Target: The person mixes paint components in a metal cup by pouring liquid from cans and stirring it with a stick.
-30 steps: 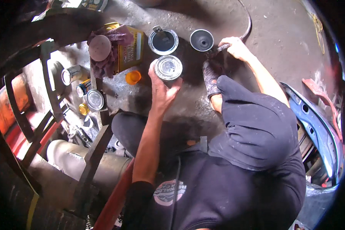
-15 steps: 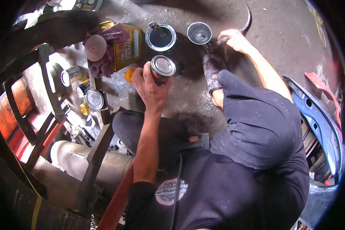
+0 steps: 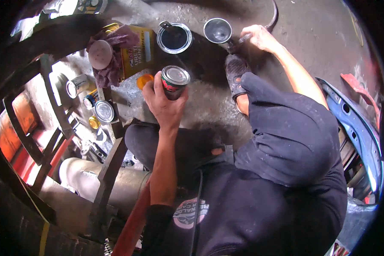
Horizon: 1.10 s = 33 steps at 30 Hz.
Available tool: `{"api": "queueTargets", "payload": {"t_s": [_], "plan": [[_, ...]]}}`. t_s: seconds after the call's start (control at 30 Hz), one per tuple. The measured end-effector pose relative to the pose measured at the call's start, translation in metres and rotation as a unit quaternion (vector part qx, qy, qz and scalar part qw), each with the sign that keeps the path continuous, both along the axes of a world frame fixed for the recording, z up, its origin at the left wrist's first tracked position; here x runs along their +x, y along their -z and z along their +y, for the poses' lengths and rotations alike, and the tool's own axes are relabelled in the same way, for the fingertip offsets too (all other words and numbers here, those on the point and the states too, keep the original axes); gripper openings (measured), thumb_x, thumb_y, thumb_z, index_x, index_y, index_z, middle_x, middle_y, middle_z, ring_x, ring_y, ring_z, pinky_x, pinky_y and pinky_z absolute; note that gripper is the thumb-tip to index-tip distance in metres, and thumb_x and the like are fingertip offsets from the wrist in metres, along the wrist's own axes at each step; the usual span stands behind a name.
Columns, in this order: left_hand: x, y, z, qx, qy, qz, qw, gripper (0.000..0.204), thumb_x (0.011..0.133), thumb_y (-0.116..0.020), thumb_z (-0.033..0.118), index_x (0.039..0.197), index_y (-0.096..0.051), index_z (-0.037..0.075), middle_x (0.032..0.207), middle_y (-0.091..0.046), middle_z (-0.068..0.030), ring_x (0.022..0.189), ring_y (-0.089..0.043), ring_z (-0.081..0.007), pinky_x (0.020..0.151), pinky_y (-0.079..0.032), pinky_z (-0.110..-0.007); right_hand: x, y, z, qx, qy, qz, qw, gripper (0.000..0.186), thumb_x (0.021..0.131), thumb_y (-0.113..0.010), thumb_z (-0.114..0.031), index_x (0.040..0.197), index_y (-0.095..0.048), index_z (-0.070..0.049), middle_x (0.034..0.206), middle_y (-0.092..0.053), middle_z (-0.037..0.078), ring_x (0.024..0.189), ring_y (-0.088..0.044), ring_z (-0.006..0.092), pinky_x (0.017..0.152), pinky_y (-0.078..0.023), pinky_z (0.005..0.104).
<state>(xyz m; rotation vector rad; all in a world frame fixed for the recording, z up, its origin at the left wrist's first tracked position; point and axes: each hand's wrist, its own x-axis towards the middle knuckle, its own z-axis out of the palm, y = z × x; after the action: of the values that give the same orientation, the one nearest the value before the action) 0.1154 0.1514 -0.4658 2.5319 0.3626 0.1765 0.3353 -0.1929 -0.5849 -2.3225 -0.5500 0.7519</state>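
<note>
My left hand (image 3: 164, 104) is wrapped round a small dark tin can (image 3: 175, 81) with red on its side and a silver lid on top. The can is tilted and held above the floor. Out to the right, my right hand (image 3: 261, 37) grips the handle of a spray gun (image 3: 234, 46), whose open metal cup (image 3: 217, 30) points up. The inside of the cup looks bare grey. Between the two hands, farther away, stands an open can of dark paint (image 3: 174, 39) with a flat metal strip resting in it. An orange round cap (image 3: 145, 81) lies beside my left fingers.
A yellow thinner tin (image 3: 136, 55) with a purple rag (image 3: 126, 38) stands at the far left. Several cans, one with a silver lid (image 3: 104, 111), sit by a dark metal frame (image 3: 111, 170). A hose (image 3: 274, 15) trails behind my right hand. A blue panel (image 3: 354, 128) lies right.
My left hand has lowered the small can slightly and tipped it, so more of its side shows. My right hand keeps its hold on the spray gun. The whole view has shifted a little.
</note>
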Motion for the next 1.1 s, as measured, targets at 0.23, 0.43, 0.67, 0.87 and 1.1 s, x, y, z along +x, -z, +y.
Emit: {"api": "queueTargets", "payload": {"t_s": [0.23,0.43,0.67,0.87,1.1], "plan": [[-0.001,-0.013,0.001,-0.06,-0.01,0.035,0.998,0.081,0.07,-0.092,0.02,0.141,-0.055,0.004,0.125,-0.055,-0.0182,0.121,-0.056,-0.0354,0.104,-0.046,-0.046,0.005,0.002,0.002,-0.036,0.012,0.022,0.999,0.036,0.077,-0.056,-0.001,0.107,-0.075,-0.006,0.103,-0.074,0.02,0.106,-0.069,0.0385,0.092,-0.052,0.0471],[-0.004,-0.015,0.003,-0.057,-0.004,0.02,0.998,0.083,0.07,-0.093,0.021,0.141,-0.054,0.005,0.125,-0.054,-0.0189,0.122,-0.055,-0.0368,0.105,-0.045,-0.046,0.006,-0.004,0.004,-0.038,-0.006,0.009,0.999,0.035,0.077,-0.056,-0.001,0.105,-0.075,-0.006,0.101,-0.074,0.02,0.104,-0.07,0.036,0.092,-0.053,0.0458],[-0.002,-0.009,0.006,0.039,0.032,-0.039,0.998,0.084,0.066,-0.093,0.023,0.14,-0.056,0.01,0.123,-0.056,-0.0196,0.117,-0.054,-0.0424,0.102,-0.043,-0.054,0.005,-0.008,0.005,-0.036,-0.01,0.005,0.999,0.045,0.072,-0.051,0.001,0.111,-0.073,-0.004,0.101,-0.075,0.021,0.101,-0.072,0.0336,0.092,-0.055,0.0421],[-0.002,-0.017,0.011,0.008,0.046,0.04,0.998,0.084,0.068,-0.092,0.024,0.142,-0.055,0.01,0.122,-0.057,-0.0194,0.117,-0.053,-0.0425,0.103,-0.041,-0.054,0.002,-0.006,0.002,-0.018,-0.013,0.005,1.0,0.039,0.077,-0.052,0.001,0.11,-0.073,-0.002,0.101,-0.075,0.021,0.102,-0.072,0.0343,0.092,-0.055,0.043],[0.0,-0.027,0.007,0.011,0.032,0.03,0.999,0.084,0.068,-0.093,0.024,0.142,-0.055,0.01,0.127,-0.057,-0.0196,0.121,-0.052,-0.0424,0.105,-0.039,-0.054,-0.008,0.007,-0.006,0.0,0.015,0.002,1.0,0.036,0.079,-0.054,0.003,0.107,-0.075,-0.003,0.099,-0.076,0.018,0.099,-0.071,0.0342,0.091,-0.055,0.0429]]}}
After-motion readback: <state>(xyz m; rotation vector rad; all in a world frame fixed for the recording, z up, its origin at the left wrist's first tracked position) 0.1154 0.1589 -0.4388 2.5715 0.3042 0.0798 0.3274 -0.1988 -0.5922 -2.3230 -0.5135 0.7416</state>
